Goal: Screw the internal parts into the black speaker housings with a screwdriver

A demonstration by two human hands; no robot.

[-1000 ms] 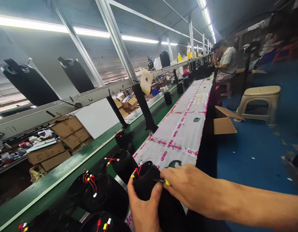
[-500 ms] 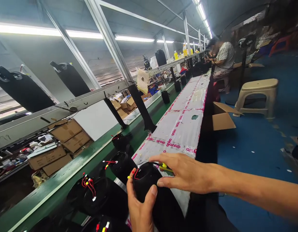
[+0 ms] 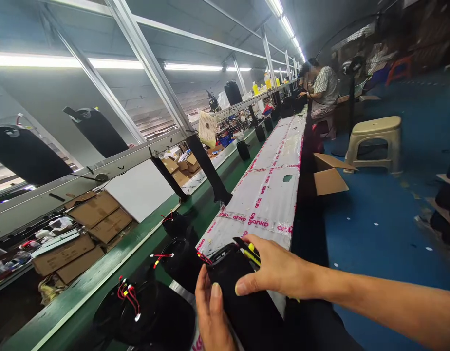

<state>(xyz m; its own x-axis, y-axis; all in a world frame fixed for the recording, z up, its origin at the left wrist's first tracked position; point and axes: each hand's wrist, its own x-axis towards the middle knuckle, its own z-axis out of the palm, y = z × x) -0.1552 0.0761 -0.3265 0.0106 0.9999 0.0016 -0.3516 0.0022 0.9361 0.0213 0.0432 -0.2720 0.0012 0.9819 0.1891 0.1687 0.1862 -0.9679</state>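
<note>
A black fabric-covered cylinder leans in front of me, its open rim facing away, with red wires at the rim's left. My left hand holds its left side, fingers and thumb against the fabric. In my right hand is a yellow and black utility knife, its dark tip close to the rim; the thumb rests near the cylinder's right side. More black cylinders with red wires and small white plugs stand to the left.
A green conveyor runs along the left beside a white worktop with pink lettering. An open cardboard box and a beige stool are at right. A person sits farther back.
The cylinder has tilted so its rim looks narrower. The knife now shows more clearly above the rim. The whole view has shifted, with the surroundings sliding left.
</note>
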